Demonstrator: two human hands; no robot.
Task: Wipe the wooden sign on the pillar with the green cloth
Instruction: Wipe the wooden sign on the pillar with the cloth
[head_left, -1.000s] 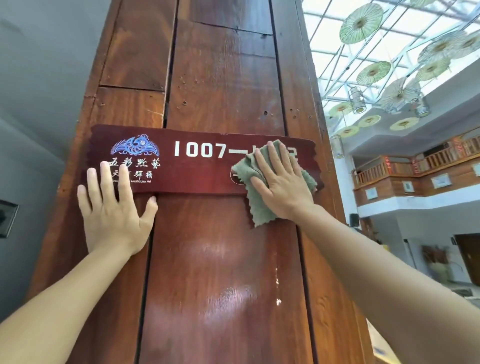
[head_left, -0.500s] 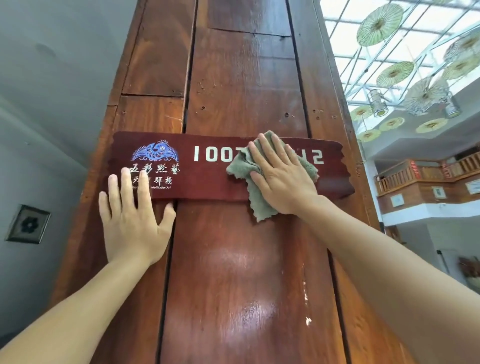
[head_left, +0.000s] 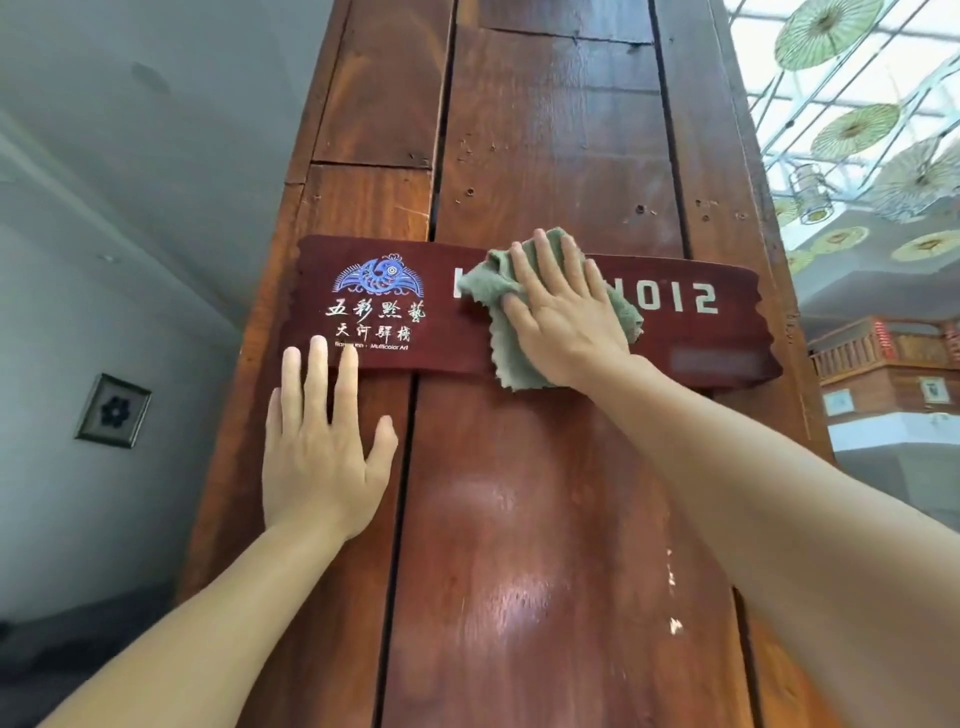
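A dark red wooden sign (head_left: 727, 332) with a blue bird emblem, white characters and white numbers is fixed across the brown wooden pillar (head_left: 545, 130). My right hand (head_left: 563, 312) lies flat on the green cloth (head_left: 485, 283) and presses it against the middle of the sign, covering the first digits; "012" shows to its right. The cloth's lower corner hangs below the sign's bottom edge. My left hand (head_left: 319, 441) rests flat on the pillar under the sign's left part, fingers spread, fingertips touching the sign's lower edge.
A grey wall with a small dark framed square (head_left: 113, 410) is to the left. To the right, paper parasols (head_left: 854, 130) hang under a glass roof, and a wooden balcony railing (head_left: 883, 348) runs beyond the pillar.
My right hand has slid the cloth leftward along the sign, from its right end to the middle, uncovering "012" and hiding "1007". The view has shifted left; my left hand stays in place.
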